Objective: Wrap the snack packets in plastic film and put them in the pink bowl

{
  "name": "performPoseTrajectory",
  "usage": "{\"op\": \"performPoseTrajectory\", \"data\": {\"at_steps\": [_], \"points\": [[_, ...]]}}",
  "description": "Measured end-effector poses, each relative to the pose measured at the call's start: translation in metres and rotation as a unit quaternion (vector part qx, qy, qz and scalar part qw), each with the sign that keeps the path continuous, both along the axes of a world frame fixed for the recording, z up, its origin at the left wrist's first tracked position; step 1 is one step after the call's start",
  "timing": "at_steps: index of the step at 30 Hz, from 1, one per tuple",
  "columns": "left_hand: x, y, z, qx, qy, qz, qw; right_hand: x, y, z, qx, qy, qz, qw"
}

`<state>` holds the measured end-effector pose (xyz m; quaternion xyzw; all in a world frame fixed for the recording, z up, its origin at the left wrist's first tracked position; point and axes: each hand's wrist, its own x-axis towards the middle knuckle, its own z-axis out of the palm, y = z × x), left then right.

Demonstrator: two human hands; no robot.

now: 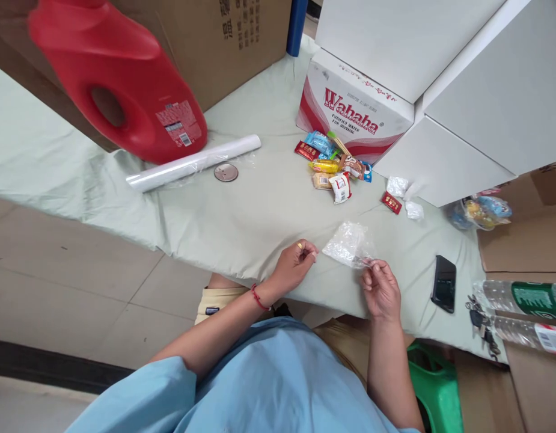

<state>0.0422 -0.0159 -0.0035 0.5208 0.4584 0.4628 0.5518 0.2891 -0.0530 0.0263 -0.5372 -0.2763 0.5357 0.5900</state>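
My right hand (381,285) pinches the near right corner of a small clear plastic bag (345,243), which lies thin and crinkled over the cloth. To the left of the bag, slightly apart from it, is my left hand (298,261). Its fingers are curled in against the thumb, and whatever may be between them does not show. Beyond the bag a pile of small wrapped snacks (323,162) rests against a Wahaha carton (354,111). One red packet (391,202) lies apart to the right, beside crumpled white wrappers (397,186).
On the left stand a big red jug (137,78), a white plastic roll (196,162) and a round metal disc (226,172). A black phone (443,282), keys (482,325), bottles (530,300) and a tub of snacks (480,210) sit right. White boxes (480,102) rise behind.
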Motion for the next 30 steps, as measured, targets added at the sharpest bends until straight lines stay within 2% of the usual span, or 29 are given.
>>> {"op": "performPoseTrajectory", "data": {"at_steps": [4,9,13,16,19,24,27,30], "points": [[0.001,-0.01,0.005,0.066,0.034,0.043,0.996,-0.011,-0.006,-0.002,0.019,0.02,0.049,0.998],[0.007,-0.023,0.016,0.102,0.08,0.033,0.991,-0.023,-0.005,-0.006,0.056,-0.017,0.073,0.996],[0.017,-0.023,0.019,0.092,0.149,0.051,0.983,-0.026,-0.01,-0.009,0.084,-0.042,0.131,0.987],[0.023,-0.016,0.014,0.063,0.159,0.049,0.984,-0.025,-0.014,-0.01,0.089,-0.054,0.17,0.98],[0.021,-0.009,0.008,0.019,0.106,0.049,0.993,-0.023,-0.016,-0.01,0.081,-0.073,0.163,0.981],[0.006,-0.001,0.01,-0.076,-0.084,0.092,0.989,-0.013,-0.018,-0.007,0.058,-0.086,0.09,0.99],[-0.007,0.006,0.019,-0.085,-0.16,0.127,0.975,-0.004,-0.021,-0.007,0.045,-0.072,0.047,0.995],[-0.022,0.015,0.026,-0.085,-0.214,0.128,0.965,0.005,-0.022,-0.007,0.035,-0.052,0.016,0.998]]}}
